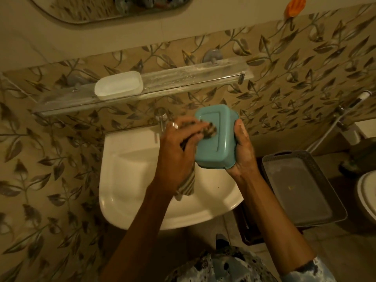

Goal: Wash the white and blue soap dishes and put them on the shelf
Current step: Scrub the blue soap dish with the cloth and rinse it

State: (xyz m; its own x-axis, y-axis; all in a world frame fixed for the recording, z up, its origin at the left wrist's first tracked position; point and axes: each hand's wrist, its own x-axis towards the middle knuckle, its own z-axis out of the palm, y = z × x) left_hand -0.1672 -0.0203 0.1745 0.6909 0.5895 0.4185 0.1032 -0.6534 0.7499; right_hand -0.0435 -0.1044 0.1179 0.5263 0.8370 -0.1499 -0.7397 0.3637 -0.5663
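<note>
Head view, right hand fingers gripping blue soap dish, left hand fingers pressing striped cloth

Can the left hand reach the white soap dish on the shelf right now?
Probably not yet: the left hand holds a striped cloth. The path to the white soap dish looks clear.

Bare forearms; ring on left finger; mottled blue-white-black patterned garment, short sleeve.
</note>
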